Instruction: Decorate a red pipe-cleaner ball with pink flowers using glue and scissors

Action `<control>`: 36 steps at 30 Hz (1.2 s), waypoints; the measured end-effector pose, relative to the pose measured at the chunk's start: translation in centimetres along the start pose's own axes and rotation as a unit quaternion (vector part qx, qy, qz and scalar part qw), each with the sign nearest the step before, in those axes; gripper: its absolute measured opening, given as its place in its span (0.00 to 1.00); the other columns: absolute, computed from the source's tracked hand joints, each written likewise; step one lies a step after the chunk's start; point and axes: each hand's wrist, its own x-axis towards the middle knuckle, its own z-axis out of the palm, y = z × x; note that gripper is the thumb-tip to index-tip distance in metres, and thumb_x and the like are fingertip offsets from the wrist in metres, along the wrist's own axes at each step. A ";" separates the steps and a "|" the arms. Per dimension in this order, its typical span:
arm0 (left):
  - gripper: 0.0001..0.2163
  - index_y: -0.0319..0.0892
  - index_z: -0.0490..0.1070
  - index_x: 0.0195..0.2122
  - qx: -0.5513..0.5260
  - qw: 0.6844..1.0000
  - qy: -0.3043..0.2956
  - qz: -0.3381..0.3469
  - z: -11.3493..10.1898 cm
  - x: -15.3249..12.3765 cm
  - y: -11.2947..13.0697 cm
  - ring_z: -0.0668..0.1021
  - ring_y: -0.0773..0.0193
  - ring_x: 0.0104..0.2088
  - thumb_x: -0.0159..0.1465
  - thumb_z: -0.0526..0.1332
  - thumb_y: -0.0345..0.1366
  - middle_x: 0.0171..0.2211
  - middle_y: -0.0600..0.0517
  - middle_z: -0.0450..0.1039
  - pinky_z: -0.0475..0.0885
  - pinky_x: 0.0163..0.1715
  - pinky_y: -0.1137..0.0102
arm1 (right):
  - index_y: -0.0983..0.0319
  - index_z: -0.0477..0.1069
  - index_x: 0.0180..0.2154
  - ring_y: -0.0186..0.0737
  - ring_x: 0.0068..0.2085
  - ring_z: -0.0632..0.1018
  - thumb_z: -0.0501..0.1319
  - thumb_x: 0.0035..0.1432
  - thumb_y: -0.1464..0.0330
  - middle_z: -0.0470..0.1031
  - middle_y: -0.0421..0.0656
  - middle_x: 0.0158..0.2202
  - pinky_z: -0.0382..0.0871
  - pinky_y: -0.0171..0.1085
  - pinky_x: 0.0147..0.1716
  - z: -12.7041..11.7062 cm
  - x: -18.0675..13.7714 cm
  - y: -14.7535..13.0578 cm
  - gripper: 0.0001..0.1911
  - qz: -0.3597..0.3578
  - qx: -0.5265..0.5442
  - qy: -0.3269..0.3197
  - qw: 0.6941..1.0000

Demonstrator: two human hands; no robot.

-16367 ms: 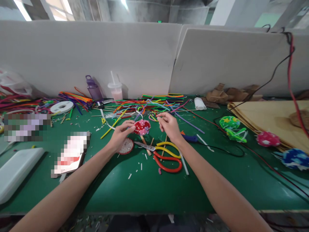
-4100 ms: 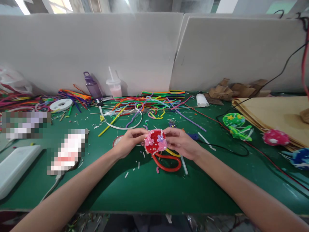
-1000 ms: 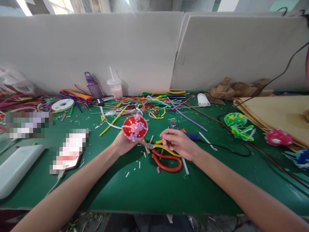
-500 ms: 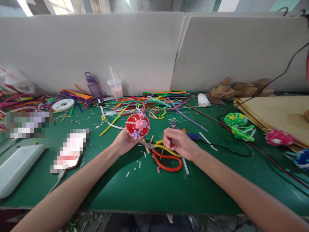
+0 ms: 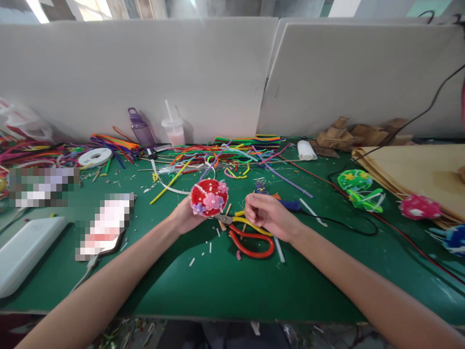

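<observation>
Above the green tabletop (image 5: 218, 291), just left of the scissors' pivot, I hold a round red ornament (image 5: 201, 196) in my left hand (image 5: 184, 215), my fingers gripping it from beneath and behind. Its face is tilted toward me, showing pink and purple flowers and white beads. My right hand (image 5: 268, 212) hangs well apart from it, fingers curled in and thumb against the index finger; I cannot tell whether anything is pinched there. Scissors with one red and one yellow handle (image 5: 233, 237) lie between and below my hands, and a blue-handled tool (image 5: 291, 205) lies just beyond my right wrist. Farther back spread loose pipe cleaners (image 5: 232, 157), near a lidded cup (image 5: 173, 132) and a purple bottle (image 5: 142, 133). To my right sits a green ornament (image 5: 355, 179).
</observation>
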 end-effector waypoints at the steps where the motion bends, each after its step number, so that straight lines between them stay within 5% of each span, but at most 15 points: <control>1: 0.17 0.39 0.71 0.52 0.003 1.000 -0.005 -0.001 -0.1 0.0 0.0 0.80 0.62 0.33 0.65 0.49 0.28 0.37 0.47 0.80 0.74 0.32 0.70 | 0.61 0.63 0.24 0.29 0.22 0.66 0.65 0.54 0.60 0.65 0.36 0.20 0.50 0.31 0.19 0.0 0.0 0.0 0.16 0.000 0.001 0.001 1.000; 24: 0.17 0.40 0.71 0.50 -0.003 1.000 0.006 0.004 -0.2 0.2 -0.1 0.80 0.62 0.35 0.63 0.51 0.27 0.37 0.47 0.79 0.75 0.33 0.69 | 0.61 0.63 0.25 0.29 0.23 0.65 0.67 0.52 0.59 0.65 0.36 0.20 0.50 0.32 0.19 0.3 -0.2 -0.2 0.16 0.002 -0.009 0.002 1.000; 36: 0.10 0.37 0.72 0.27 0.030 0.998 -0.016 0.049 -0.4 0.4 -0.2 0.74 0.67 0.26 0.63 0.54 0.29 0.26 0.49 0.74 0.70 0.25 0.73 | 0.61 0.63 0.25 0.29 0.23 0.66 0.67 0.53 0.60 0.65 0.36 0.20 0.49 0.32 0.19 0.2 -0.1 0.0 0.16 0.001 0.001 -0.003 1.000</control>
